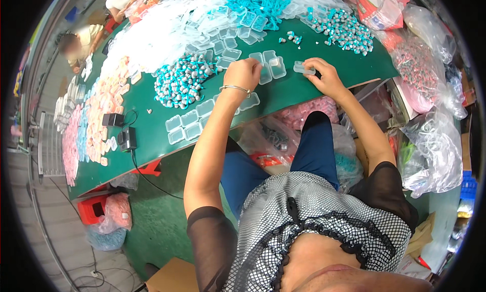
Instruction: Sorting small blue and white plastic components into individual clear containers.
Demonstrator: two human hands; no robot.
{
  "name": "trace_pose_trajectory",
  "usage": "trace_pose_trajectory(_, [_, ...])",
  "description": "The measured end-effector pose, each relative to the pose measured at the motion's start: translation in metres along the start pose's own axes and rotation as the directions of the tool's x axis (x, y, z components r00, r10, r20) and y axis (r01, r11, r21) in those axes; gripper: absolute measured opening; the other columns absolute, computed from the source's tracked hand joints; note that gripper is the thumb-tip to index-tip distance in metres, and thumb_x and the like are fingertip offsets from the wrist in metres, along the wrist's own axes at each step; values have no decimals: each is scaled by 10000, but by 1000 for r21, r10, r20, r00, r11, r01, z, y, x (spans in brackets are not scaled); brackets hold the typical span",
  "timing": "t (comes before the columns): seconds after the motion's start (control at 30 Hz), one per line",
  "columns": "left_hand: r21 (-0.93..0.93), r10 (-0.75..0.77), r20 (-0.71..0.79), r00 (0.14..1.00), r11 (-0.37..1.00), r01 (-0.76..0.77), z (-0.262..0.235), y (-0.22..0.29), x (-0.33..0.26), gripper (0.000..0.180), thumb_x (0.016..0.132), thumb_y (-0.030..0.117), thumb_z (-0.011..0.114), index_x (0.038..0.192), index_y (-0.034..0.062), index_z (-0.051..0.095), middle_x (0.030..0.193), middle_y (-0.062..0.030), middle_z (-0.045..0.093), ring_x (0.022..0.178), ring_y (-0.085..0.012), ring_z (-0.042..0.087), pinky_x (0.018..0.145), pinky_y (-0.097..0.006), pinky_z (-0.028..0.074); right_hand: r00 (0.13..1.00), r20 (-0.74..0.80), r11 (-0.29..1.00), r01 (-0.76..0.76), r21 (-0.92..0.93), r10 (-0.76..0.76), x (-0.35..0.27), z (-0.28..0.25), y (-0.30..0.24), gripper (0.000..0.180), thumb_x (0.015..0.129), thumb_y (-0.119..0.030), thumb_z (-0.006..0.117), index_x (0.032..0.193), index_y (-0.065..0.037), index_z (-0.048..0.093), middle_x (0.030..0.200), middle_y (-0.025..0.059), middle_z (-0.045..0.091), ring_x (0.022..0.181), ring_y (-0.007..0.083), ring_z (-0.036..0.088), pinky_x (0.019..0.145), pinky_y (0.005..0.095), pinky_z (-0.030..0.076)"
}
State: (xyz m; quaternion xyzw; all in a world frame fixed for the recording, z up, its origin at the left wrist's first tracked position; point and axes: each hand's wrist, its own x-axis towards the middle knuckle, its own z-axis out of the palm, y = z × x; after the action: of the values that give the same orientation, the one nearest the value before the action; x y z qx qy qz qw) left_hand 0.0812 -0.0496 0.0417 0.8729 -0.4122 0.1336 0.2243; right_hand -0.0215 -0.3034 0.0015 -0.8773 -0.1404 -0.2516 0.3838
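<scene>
My right hand point(325, 78) pinches a small clear plastic box point(300, 67) above the green table. My left hand point(244, 75), with a bangle at the wrist, has its fingers curled closed; what they hold, if anything, is hidden. Just right of it lie open clear boxes point(277, 67), and one has a small pale item inside. Beyond the left hand is a heap of small turquoise and grey striped pieces point(182, 80). Rows of open clear boxes point(190, 118) lie along the near table edge, partly covered by my left forearm.
Clear boxes point(172, 31) pile up at the back of the green table point(144, 135). Turquoise pieces point(255, 3) and a second striped heap point(349, 33) lie farther right. Peach items point(104, 97) and a black device point(126, 138) are left. Plastic bags point(430, 150) stand right; two people sit far left.
</scene>
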Motion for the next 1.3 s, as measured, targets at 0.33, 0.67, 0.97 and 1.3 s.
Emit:
trace_pose_trajectory(0.33, [189, -450, -50, 892, 872, 451, 11, 43, -25, 259, 754, 318, 597, 720, 80, 695, 669, -152, 657, 685, -345, 646, 650, -443, 495, 956, 220, 973, 215, -81, -193, -3, 3, -21, 258, 690, -145, 735, 868, -62, 567, 1040, 102, 598, 1035, 300, 553, 894, 393, 431])
trace_pose_trajectory(0.67, [91, 15, -32, 999, 996, -12, 13, 32, -51, 379, 693, 387, 724, 976, 139, 677, 1100, -61, 618, 1082, -255, 523, 838, -462, 371, 933, 278, 963, 258, -77, -228, -1, 13, -34, 242, 704, -175, 731, 866, -75, 581, 1050, 93, 595, 1031, 283, 548, 896, 390, 415])
trace_pose_trajectory(0.97, [79, -18, -78, 997, 997, 24, 12, 36, -60, 410, 713, 395, 718, 1019, 130, 655, 1102, -80, 603, 1089, -274, 522, 871, -484, 369, 957, 252, 985, 165, -53, -147, 41, 22, -29, 212, 776, -38, 595, 987, -38, 616, 1037, 103, 612, 1028, 295, 556, 900, 384, 437])
trace_pose_trajectory(1.3, [40, 75, -55, 996, 997, -73, 26, 54, -57, 357, 718, 286, 729, 1035, 155, 631, 1101, -71, 589, 1081, -273, 525, 887, -501, 388, 912, 327, 834, 374, -406, -250, 64, 24, 16, 97, 788, -118, 655, 866, -89, 606, 1077, 50, 599, 1072, 253, 536, 854, 393, 440])
